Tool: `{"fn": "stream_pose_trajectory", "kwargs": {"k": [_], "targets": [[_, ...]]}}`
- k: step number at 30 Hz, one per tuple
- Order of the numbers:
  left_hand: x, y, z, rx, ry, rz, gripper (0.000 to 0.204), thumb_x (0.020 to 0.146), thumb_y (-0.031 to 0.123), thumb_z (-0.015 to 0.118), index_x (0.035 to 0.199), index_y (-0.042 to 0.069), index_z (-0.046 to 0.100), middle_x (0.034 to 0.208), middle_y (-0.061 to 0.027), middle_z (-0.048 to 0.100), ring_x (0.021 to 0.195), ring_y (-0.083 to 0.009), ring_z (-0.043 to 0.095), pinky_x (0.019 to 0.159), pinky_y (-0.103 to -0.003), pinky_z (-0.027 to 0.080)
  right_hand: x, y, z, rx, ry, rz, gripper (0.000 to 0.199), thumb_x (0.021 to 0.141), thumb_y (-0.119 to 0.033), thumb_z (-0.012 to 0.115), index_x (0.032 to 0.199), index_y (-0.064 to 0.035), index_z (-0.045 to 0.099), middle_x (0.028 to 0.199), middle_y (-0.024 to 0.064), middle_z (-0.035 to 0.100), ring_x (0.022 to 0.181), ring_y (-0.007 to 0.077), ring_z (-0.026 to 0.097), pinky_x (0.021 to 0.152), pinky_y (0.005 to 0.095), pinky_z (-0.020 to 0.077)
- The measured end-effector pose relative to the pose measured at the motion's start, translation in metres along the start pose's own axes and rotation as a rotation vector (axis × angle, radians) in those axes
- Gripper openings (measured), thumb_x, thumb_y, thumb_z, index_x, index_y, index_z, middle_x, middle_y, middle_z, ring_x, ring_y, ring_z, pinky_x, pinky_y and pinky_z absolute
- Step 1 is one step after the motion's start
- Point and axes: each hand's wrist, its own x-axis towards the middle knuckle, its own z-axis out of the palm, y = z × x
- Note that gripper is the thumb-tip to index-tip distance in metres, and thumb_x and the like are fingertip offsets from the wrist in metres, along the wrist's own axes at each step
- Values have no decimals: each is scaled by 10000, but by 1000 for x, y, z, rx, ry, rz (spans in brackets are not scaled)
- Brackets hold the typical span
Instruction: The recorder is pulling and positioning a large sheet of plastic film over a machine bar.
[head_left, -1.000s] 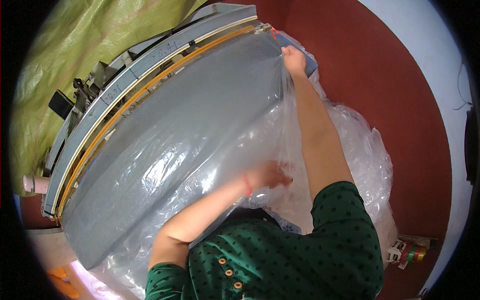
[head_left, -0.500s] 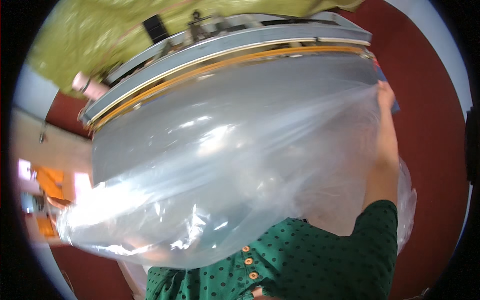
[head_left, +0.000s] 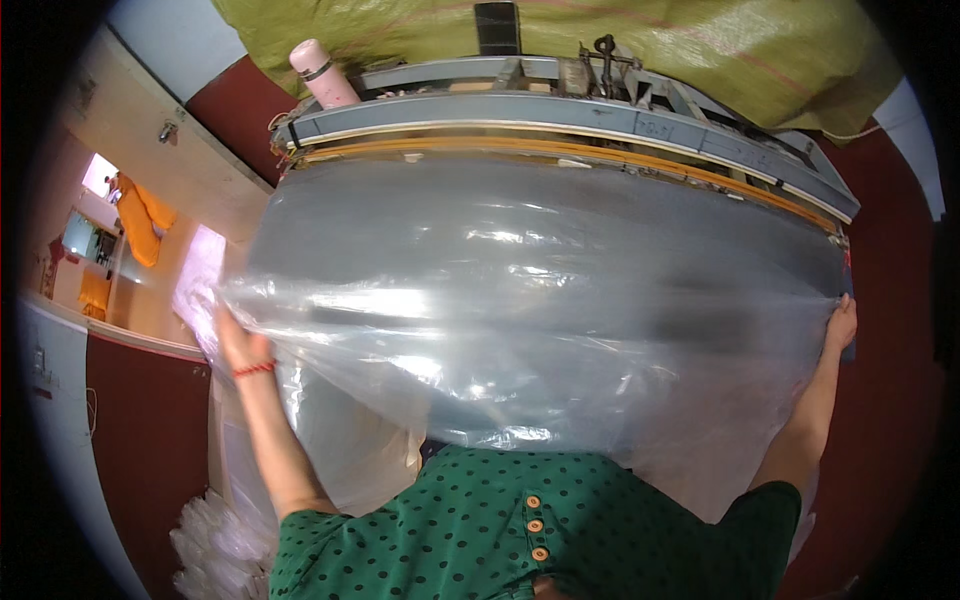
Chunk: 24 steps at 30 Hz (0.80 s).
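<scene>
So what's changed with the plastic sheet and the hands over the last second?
The left hand swung out from the middle to the left edge of the clear plastic sheet and gripped it, spreading it wide over the grey machine. The right hand kept its hold on the right edge. The pink bottle has come into view.

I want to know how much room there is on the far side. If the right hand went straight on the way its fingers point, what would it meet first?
The right hand grips the clear plastic sheet at its edge, fingers pointing up and away. Straight on, it would probably first meet the end of the grey machine frame, though depth is hard to judge.
</scene>
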Motion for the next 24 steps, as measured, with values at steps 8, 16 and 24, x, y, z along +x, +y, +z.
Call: {"fn": "stream_pose_trajectory", "kwargs": {"k": [8, 16, 24], "targets": [[104, 179, 61, 1551, 114, 635, 105, 759, 71, 556, 851, 23, 572, 724, -28, 560, 675, -106, 520, 616, -234, 414, 9, -2, 11, -22, -54, -64, 401, 874, -428, 331, 997, -98, 524, 956, 175, 562, 873, 387, 512, 707, 432, 407], [-12, -14, 150, 1996, -1022, 845, 484, 769, 70, 464, 1243, 57, 362, 960, -210, 565, 839, -318, 564, 726, -385, 453, 0, 2, -5, -48, -49, -27, 381, 883, -397, 331, 973, -78, 520, 927, 174, 561, 863, 375, 512, 709, 417, 397], [72, -46, 63, 2168, -574, 592, 505, 772, 157, 506, 1241, 66, 342, 984, -188, 556, 875, -331, 551, 736, -399, 451, 5, 2, 5, 19, -62, -75, 403, 890, -401, 326, 971, -52, 508, 911, 184, 555, 850, 365, 514, 706, 411, 396]]}}
